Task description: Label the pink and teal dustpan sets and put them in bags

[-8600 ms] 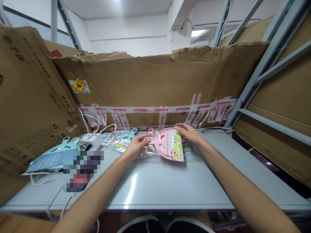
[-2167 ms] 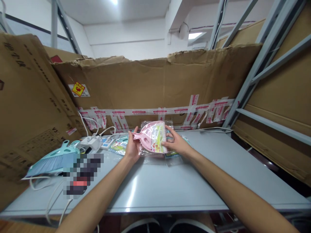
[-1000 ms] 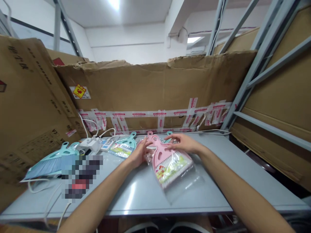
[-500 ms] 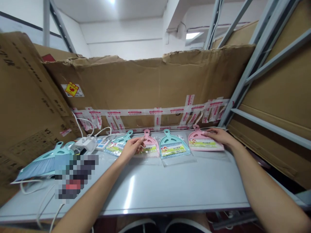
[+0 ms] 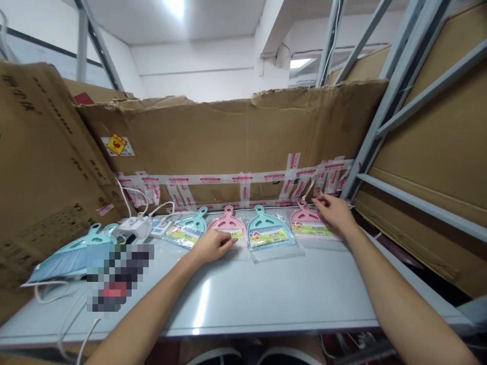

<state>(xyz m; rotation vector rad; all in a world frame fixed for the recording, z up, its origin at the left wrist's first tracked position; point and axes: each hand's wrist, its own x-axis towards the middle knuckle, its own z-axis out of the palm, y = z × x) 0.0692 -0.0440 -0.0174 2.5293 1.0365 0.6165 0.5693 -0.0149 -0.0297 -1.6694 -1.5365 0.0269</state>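
A row of small dustpan-and-brush sets in clear plastic bags lies along the back of the table: a teal set point(image 5: 186, 232), a pink set point(image 5: 229, 223), another teal set point(image 5: 271, 233) and a pink set point(image 5: 309, 225) on the right. My left hand point(image 5: 213, 246) is curled over the lower left of the first pink set; whether its fingers grip the bag is hidden. Beside the right pink set's handle, my right hand point(image 5: 335, 210) has thumb and fingertips pressed together. What they pinch, if anything, is too small to make out.
An unbagged-looking teal dustpan with a blue brush point(image 5: 76, 256) lies at the left, near a white power strip with plugs point(image 5: 139, 227) and loose white cables. A taped cardboard panel point(image 5: 213, 137) walls the back. Metal shelf posts point(image 5: 375, 137) stand at the right.
My left hand has moved down toward me over the first pink set, its fingers more curled. My right hand has lifted from the right pink set's surface up toward its handle.
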